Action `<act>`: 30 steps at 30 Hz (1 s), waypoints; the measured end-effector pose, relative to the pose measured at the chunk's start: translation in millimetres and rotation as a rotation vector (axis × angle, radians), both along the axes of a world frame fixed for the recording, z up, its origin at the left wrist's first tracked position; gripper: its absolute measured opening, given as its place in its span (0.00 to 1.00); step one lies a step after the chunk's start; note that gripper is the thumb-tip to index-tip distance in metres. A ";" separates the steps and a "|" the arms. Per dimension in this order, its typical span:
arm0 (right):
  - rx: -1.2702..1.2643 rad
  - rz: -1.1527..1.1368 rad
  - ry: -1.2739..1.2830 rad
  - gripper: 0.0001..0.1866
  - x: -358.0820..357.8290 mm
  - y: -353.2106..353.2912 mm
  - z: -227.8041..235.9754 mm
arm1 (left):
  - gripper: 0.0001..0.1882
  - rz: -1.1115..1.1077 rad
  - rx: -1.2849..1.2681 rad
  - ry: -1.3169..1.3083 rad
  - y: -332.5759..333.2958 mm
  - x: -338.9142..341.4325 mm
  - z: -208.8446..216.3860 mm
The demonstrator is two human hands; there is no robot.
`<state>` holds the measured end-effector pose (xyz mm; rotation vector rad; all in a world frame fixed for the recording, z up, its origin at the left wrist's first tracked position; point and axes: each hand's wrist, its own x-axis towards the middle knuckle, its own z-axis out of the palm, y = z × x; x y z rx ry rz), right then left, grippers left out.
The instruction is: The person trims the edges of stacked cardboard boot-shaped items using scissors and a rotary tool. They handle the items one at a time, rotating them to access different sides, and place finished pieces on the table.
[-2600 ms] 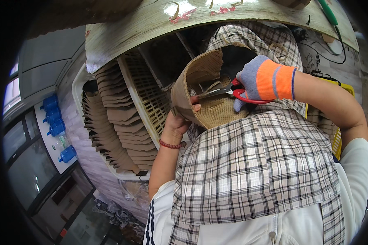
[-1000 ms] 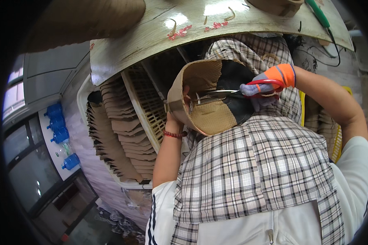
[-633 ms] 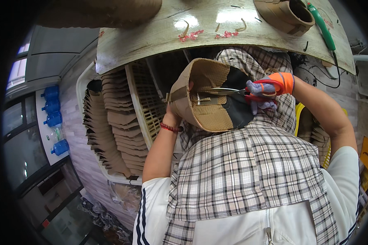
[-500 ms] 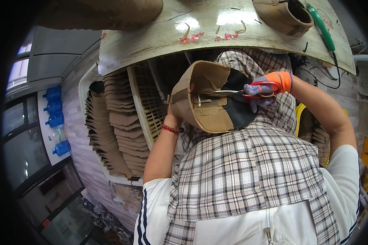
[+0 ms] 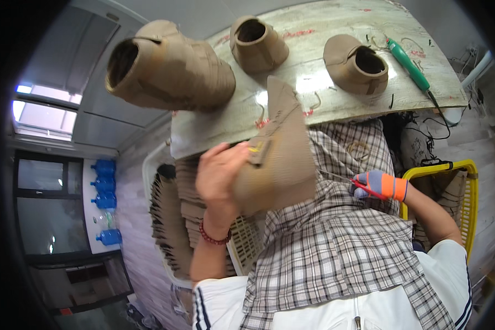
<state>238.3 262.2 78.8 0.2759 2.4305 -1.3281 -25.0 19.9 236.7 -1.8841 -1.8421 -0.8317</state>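
You have a pale, scuffed worktable (image 5: 335, 93) ahead, a window (image 5: 44, 110) glowing at your far left, dark glass panels (image 5: 49, 220) beneath it, and blue water bottles (image 5: 105, 201) lined along a white ledge by the light tiled floor (image 5: 137, 258)

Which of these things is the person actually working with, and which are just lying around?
In use:
- tan boot upper, held in the left hand
- red-handled scissors, in the gloved right hand

Lying about:
- three tan boot uppers on the table
- green pen-like tool
- yellow basket
- blue water bottles
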 end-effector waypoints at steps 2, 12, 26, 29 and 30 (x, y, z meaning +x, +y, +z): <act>0.090 -0.082 -0.124 0.27 3.7 -6.8 -19.4 | 0.09 -0.161 -0.246 0.379 12.0 15.0 19.3; -0.259 -0.302 0.164 0.19 12.9 -5.5 -59.4 | 0.08 -0.002 0.055 0.920 171.5 -93.3 129.2; -0.456 -0.372 0.137 0.16 12.0 -0.3 -34.9 | 0.12 0.090 -0.592 0.343 320.9 -225.2 23.7; -0.463 -0.354 0.113 0.16 10.6 3.3 -26.6 | 0.20 0.414 -0.591 0.543 318.9 -208.6 26.7; -0.471 -0.368 0.104 0.15 12.0 2.5 -26.4 | 0.23 0.276 -0.448 0.505 323.5 -190.3 28.8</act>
